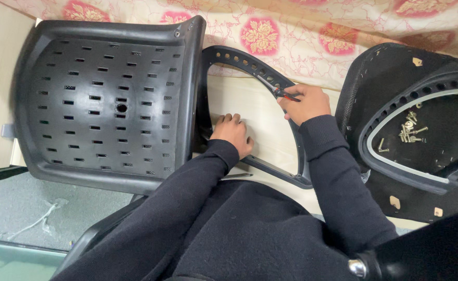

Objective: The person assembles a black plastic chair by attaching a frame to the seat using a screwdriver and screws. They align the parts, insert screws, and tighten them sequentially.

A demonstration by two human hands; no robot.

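Nearest to me, below both sleeves: my dark jacket, filling the lower middle of the view.

Item, my left hand [233, 134]: knuckles up, fingers [229, 118] curled under into a loose fist, holding nothing that I can see; it rests on the pale counter [262, 119] just beside the edge of the chair back shell.

Item, my right hand [304, 103]: closed around a small tool with a red and black handle [286, 94], the tip laid against the curved armrest frame.

Item, curved armrest frame [249, 65]: black plastic, arched, a row of round holes along its upper rim; it springs from the shell's right edge, sweeps over the counter and comes down near my right wrist.

Item, chair back shell [109, 104]: black plastic, slotted all over, one round hole at centre, lying flat to my left.

Item, second chair part [395, 78]: black, to my right, with a grey-edged curved frame lying on it.

Item, loose screws and bolts [408, 132]: brass-coloured, heaped inside that frame.

Farthest: floral cloth [302, 31], cream with pink roses, along the top.
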